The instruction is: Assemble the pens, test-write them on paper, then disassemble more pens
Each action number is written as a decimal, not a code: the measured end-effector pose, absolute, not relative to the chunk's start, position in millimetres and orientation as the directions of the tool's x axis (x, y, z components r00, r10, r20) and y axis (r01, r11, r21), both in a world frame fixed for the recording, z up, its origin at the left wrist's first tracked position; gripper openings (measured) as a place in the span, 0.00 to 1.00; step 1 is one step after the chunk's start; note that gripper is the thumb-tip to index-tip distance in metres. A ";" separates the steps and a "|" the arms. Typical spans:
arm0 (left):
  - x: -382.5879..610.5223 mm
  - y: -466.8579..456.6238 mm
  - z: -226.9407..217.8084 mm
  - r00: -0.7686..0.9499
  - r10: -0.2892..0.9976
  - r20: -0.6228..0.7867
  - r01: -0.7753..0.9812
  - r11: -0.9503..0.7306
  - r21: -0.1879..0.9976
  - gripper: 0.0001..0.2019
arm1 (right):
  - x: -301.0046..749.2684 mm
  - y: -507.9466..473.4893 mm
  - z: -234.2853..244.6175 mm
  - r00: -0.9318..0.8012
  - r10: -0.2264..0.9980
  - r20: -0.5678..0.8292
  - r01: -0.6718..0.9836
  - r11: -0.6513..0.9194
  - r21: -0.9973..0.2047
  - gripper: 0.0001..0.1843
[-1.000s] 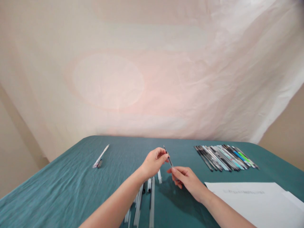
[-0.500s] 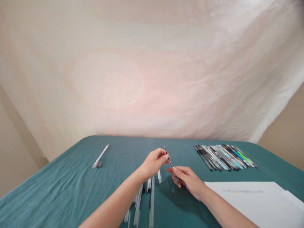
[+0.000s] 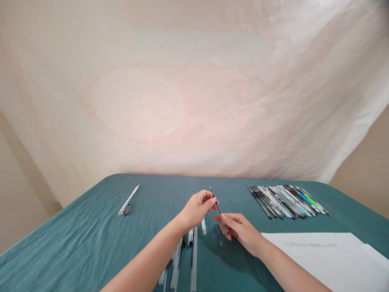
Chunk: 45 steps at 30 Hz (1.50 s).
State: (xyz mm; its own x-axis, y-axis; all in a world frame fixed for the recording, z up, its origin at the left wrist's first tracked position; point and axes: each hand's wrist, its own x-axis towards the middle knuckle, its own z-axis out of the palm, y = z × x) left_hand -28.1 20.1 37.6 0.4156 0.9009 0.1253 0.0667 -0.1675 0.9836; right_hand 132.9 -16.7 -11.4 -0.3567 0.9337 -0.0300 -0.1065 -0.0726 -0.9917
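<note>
Above the middle of the table, a slim dark pen (image 3: 219, 209) is held at a slant between my two hands. My left hand (image 3: 199, 207) pinches its upper part, with the narrow end sticking up past the fingertips. Lower down, my right hand (image 3: 238, 229) has thumb and fingers closed around the pen's other end. Beneath my left wrist lie several clear pen barrels and pen parts (image 3: 193, 259), partly hidden by my forearm. A short whitish translucent piece (image 3: 204, 226) lies just below my left fingers.
At the back right, many pens (image 3: 287, 201) lie side by side in a row. White paper (image 3: 316, 255) with faint scribbles sits at the right front. Toward the left, a white pen (image 3: 129, 199) lies with a small dark cap (image 3: 127, 209) on the green cloth (image 3: 91, 231).
</note>
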 end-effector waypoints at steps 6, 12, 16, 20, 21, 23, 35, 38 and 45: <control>-28.3 20.9 38.2 0.418 0.901 0.119 0.093 -0.173 0.981 0.10 | 133.1 -16.6 -10.5 -0.359 0.933 -0.031 -0.092 -0.068 -0.993 0.23; -28.2 21.1 37.0 0.428 0.895 0.123 0.108 -0.186 0.977 0.10 | 134.3 -15.4 -15.1 -0.371 0.928 -0.004 -0.120 -0.053 -0.991 0.21; -27.1 20.6 35.2 0.430 0.895 0.117 0.095 -0.173 0.980 0.10 | 135.4 -15.5 -16.8 -0.376 0.926 0.000 -0.124 -0.050 -0.991 0.20; -28.0 21.6 36.2 0.436 0.893 0.112 0.114 -0.178 0.977 0.12 | 136.0 -14.5 -19.3 -0.368 0.930 0.000 -0.143 -0.057 -0.988 0.20; -29.3 22.0 36.9 0.440 0.891 0.113 0.131 -0.188 0.973 0.12 | 136.1 -13.9 -20.2 -0.361 0.933 0.001 -0.155 -0.059 -0.986 0.19; -33.4 22.5 37.7 0.455 0.884 0.108 0.215 -0.227 0.950 0.13 | 136.3 -12.4 -22.1 -0.340 0.940 0.003 -0.189 -0.065 -0.980 0.19; -40.1 10.3 28.5 0.478 0.875 -0.072 0.858 -0.448 0.252 0.07 | 136.8 -9.3 -25.7 -0.294 0.956 0.000 -0.292 -0.090 -0.952 0.18; -39.3 8.7 30.7 0.446 0.887 -0.122 0.884 -0.414 0.219 0.10 | 136.6 -9.3 -25.7 -0.295 0.955 0.001 -0.292 -0.089 -0.952 0.18; -45.7 11.0 23.9 0.441 0.885 -0.147 0.883 -0.399 0.246 0.15 | 135.9 -9.4 -25.8 -0.296 0.955 0.003 -0.299 -0.089 -0.950 0.18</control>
